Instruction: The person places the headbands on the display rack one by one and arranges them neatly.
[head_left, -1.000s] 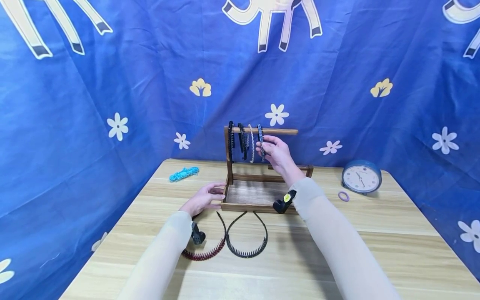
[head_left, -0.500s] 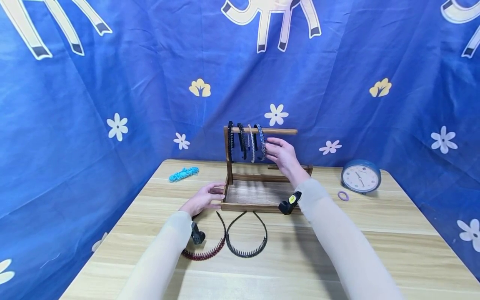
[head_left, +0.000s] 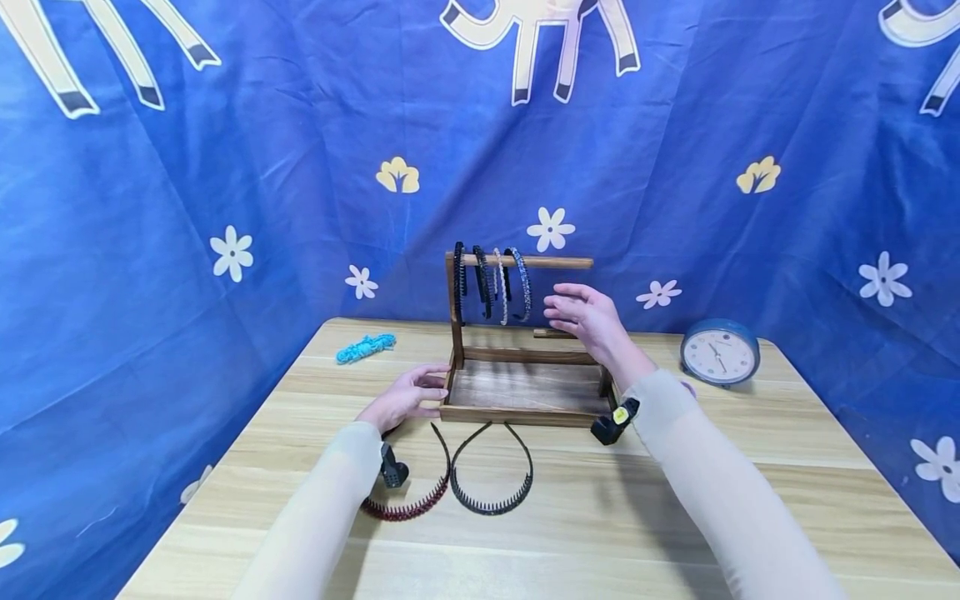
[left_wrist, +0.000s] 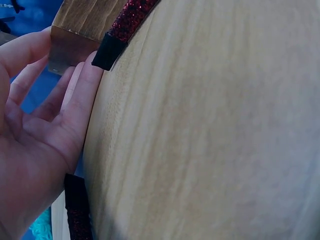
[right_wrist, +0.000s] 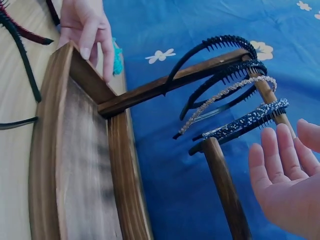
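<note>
A wooden rack [head_left: 525,418] with a tray base and an upper bar stands on the table. Several headbands hang from the bar: black toothed ones, a pale braided headband [head_left: 502,287] and a blue glittery headband [head_left: 522,285]. My right hand [head_left: 592,321] is in the air right of the blue glittery headband, apart from it, fingers relaxed and holding nothing. At the rack's left end, my left hand [head_left: 405,398] rests its fairly straight fingers against the tray's end. A dark red toothed headband [head_left: 408,510], partly hidden by my left wrist, and a black toothed headband [head_left: 491,507] lie in front.
A round clock [head_left: 720,353] stands at the back right, with a purple ring [head_left: 689,389] mostly hidden behind my right sleeve. A bright blue fuzzy item [head_left: 365,348] lies at the back left. Behind the table hangs a blue patterned cloth [head_left: 300,167]. A lower wooden rod [right_wrist: 225,187] belongs to the rack.
My right hand has let go of the blue glittery headband and drawn away to the right and slightly down. That headband now hangs on the bar. My left hand has stayed at the rack.
</note>
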